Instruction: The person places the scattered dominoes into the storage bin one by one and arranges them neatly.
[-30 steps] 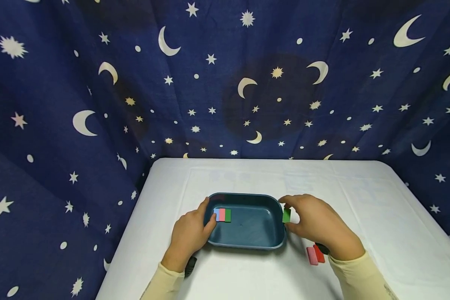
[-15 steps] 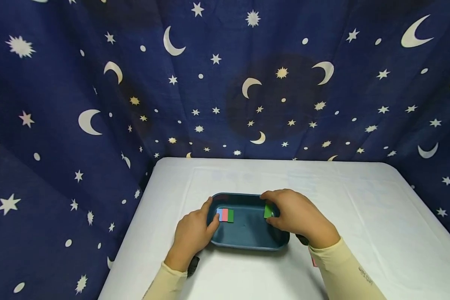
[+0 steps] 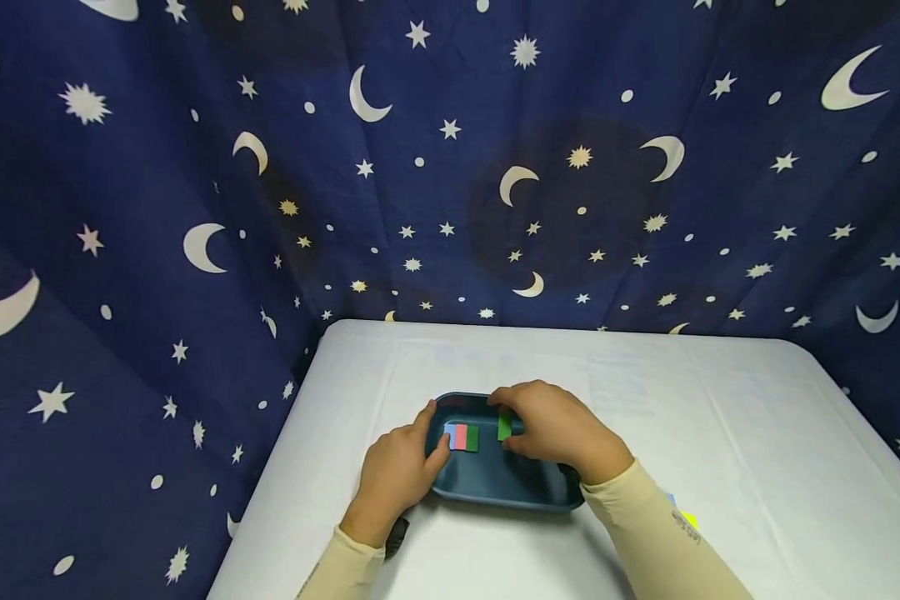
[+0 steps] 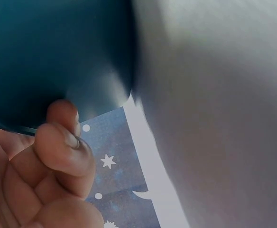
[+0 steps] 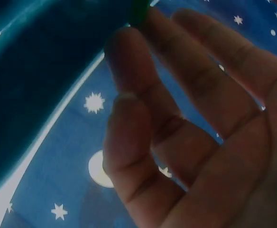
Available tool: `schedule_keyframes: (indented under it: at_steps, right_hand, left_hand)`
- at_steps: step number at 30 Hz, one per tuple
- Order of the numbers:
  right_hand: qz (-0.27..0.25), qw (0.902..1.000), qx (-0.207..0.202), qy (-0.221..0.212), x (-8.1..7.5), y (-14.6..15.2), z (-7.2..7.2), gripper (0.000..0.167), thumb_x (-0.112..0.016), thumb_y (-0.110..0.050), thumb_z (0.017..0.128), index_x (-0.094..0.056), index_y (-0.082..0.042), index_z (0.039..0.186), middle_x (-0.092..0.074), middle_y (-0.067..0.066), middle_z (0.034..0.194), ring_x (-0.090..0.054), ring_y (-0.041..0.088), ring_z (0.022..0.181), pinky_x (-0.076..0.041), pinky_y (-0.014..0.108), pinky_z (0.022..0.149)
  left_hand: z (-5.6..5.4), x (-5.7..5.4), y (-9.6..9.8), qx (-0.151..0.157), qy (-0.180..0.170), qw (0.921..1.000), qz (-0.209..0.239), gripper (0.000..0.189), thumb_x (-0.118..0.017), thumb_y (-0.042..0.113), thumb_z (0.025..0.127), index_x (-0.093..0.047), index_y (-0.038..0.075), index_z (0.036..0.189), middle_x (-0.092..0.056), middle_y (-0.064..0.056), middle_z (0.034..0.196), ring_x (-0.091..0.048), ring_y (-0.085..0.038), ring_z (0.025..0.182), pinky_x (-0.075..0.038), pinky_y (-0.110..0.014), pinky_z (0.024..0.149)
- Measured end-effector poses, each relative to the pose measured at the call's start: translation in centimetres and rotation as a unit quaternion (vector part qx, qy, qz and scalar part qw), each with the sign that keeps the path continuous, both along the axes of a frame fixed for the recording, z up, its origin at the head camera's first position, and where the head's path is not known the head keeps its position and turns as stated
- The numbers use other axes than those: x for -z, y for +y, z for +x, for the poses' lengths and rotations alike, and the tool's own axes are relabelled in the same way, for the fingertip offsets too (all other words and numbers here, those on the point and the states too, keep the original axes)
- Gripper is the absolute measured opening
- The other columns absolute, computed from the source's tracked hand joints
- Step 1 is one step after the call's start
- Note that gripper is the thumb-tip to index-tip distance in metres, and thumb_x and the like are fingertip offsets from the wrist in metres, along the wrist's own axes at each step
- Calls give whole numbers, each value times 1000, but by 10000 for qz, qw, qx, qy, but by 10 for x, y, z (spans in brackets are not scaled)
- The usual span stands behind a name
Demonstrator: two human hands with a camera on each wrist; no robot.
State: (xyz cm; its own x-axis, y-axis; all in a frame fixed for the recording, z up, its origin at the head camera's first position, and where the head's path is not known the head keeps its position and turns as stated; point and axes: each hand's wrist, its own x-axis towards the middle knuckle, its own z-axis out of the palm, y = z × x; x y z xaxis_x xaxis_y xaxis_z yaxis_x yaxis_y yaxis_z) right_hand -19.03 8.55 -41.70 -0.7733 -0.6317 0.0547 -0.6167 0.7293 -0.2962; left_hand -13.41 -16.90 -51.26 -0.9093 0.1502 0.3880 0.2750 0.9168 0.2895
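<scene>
A dark teal tray (image 3: 506, 502) sits on the white table. My left hand (image 3: 396, 468) grips its left end, thumb over the rim beside the blocks. Curled fingers (image 4: 65, 147) of that hand show at the tray's side in the left wrist view. Inside, a blue block (image 3: 448, 431), a pink block (image 3: 461, 437) and a green block (image 3: 472, 439) stand side by side in a row. Over the tray, just right of this row, my right hand (image 3: 558, 429) pinches another green block (image 3: 504, 426) between thumb and fingers. Only a dark green bit of it shows in the right wrist view.
To the right of the tray, a yellow piece (image 3: 688, 518) and a blue piece (image 3: 671, 498) peek out from behind the right sleeve (image 3: 645, 521). A navy curtain (image 3: 450, 183) with moons and stars hangs behind the white table (image 3: 720, 417).
My right hand has carried the green block left, from the tray's right rim to near the row. My left hand stays at the tray. The pink and red pieces are now behind the right arm.
</scene>
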Motion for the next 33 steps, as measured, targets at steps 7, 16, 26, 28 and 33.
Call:
schedule_keyframes:
  at_steps: [7,16,26,28,33]
  right_hand:
    - [39,9997,-57,-218,20,-13,-11,55,-96,-23,75,-76,-12,125,-73,-6,99,-60,12,84,-54,40,78]
    - [454,9983,66,-347,39,-24,-18,54,-99,-22,72,-78,-14,121,-75,-3,100,-63,14,85,-55,43,79]
    - [763,9970,78,-139,39,-34,-17,46,-98,-18,69,-79,-19,111,-66,-12,80,-58,13,70,-53,42,67]
    - [830,9965,59,-103,41,-35,-17,45,-99,-19,68,-79,-20,108,-63,-13,77,-57,13,69,-52,41,66]
    - [931,9956,-20,14,46,-37,-18,45,-102,-22,66,-78,-21,104,-62,-13,75,-58,13,70,-53,41,68]
  left_hand:
    - [-1,0,2,31,-17,10000,-62,61,-62,48,101,-61,11,149,-76,-10,84,-70,-21,65,-51,-38,51]
    - [0,0,3,19,-65,9999,-86,61,-63,49,101,-61,12,149,-76,-10,85,-71,-23,65,-50,-38,50]
    - [1,0,4,0,125,9999,-68,60,-65,47,100,-62,11,148,-75,-10,82,-71,-24,65,-51,-40,50]
    - [1,0,4,-3,127,9999,-52,60,-65,47,100,-62,11,148,-75,-11,83,-71,-24,65,-51,-40,51]
    - [2,1,5,-43,111,9999,-15,60,-65,48,101,-61,11,148,-76,-11,86,-72,-24,67,-52,-41,53]
